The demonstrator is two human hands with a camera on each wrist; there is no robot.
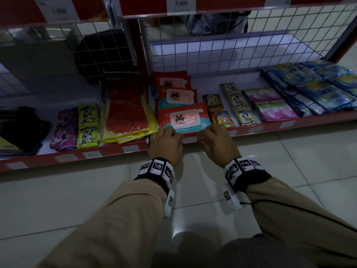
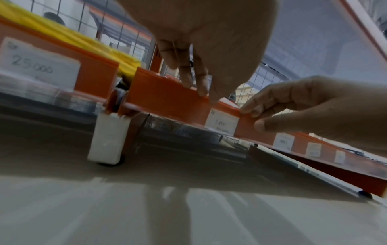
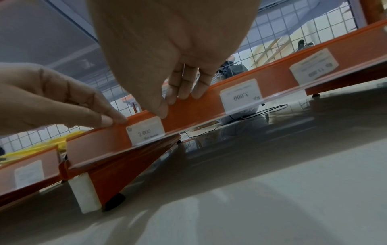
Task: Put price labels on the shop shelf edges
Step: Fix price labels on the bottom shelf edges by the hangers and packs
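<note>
The price label [image 3: 146, 131], a small white card handwritten "2.000", sits in the clear strip along the red shelf edge [image 3: 188, 109], left of centre in the right wrist view and right of centre in the left wrist view [image 2: 222, 123]. In the head view it is hidden between the two hands, at the middle of the frame.

The right hand [image 3: 167, 49] comes down from the top of its own wrist picture, fingers [image 3: 184, 86] straight and laid together over the top lip of the edge, thumb tip at the label's upper right corner; nothing is pinched. The left hand [image 3: 52, 97] reaches in from the left of that picture, with its fingertips pressed on the top lip just left of the label. In the left wrist view its fingers [image 2: 192, 74] hang over the lip, lightly bent, holding nothing.

Along the same edge, to the right, a printed "3.000" label [image 3: 240, 96] stands well apart from the first, with bare red strip between them. Bare strip also runs left to the post where the next shelf section begins; there a "25.000" label [image 2: 39, 66] shows at the left of the left wrist view.

Below the edge lies pale tiled floor [image 1: 289, 161]. Just behind the hands in the head view lies a pack of wipes [image 1: 183, 118], with sachets [image 1: 222, 113] to its right.
</note>
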